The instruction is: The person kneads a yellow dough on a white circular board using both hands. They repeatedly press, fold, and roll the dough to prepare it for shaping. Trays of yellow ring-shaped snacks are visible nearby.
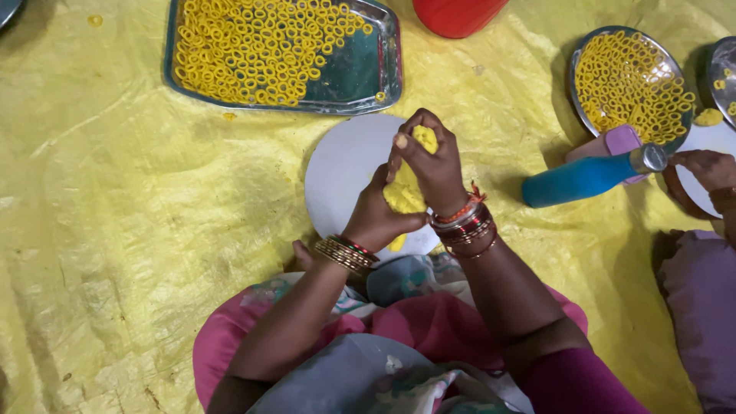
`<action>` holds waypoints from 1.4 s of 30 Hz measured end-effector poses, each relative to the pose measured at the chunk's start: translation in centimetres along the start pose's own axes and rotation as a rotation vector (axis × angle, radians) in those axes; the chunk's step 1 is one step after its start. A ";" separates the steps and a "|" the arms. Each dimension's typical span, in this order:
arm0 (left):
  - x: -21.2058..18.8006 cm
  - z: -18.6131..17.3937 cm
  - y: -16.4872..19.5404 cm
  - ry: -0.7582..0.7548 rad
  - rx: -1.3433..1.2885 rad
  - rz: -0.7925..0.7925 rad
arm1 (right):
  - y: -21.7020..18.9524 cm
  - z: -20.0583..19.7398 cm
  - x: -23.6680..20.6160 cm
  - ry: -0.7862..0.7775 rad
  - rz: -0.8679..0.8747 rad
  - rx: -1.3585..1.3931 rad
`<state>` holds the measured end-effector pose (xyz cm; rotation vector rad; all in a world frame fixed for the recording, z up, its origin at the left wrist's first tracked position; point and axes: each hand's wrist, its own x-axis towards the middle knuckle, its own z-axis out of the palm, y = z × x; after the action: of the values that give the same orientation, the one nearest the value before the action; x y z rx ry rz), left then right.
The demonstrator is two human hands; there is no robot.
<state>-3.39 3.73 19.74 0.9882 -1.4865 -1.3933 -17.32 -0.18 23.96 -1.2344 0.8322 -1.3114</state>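
Note:
A lump of yellow dough [404, 193] is squeezed between both my hands above a round white board [341, 172]. My left hand [376, 218] grips the lower part of the dough, its wrist ringed with gold bangles. Over the top end my right hand [433, 161] closes, wearing red and gold bangles. A little dough shows above the right fingers and below the left palm.
A rectangular steel tray [368, 73] of small yellow dough rings lies beyond the board. At right sit a round steel plate [583, 57] of rings, a blue bottle [586, 178] lying down, a pink block [619, 140], and another person's hand [709, 169]. A yellow sheet [115, 230] covers the floor.

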 end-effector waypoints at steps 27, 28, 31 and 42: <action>1.6 -5.0 -0.4 -0.796 -0.955 -0.263 | -0.5 -2.1 -0.9 -0.522 0.243 0.195; 1.7 -5.2 -0.4 -0.751 -0.933 -0.251 | -0.3 -1.9 -0.8 -0.524 0.270 0.196; 1.6 -5.5 -0.4 -0.648 -0.861 -0.223 | -0.3 -2.0 -0.7 -0.506 0.181 0.179; -0.1 -3.6 0.7 -0.690 -0.850 -0.220 | -2.0 -1.0 -0.5 -0.603 0.097 0.413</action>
<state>0.09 2.67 20.52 0.1173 -1.0186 -2.3911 -18.89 0.46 25.57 -1.1426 0.1742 -0.8926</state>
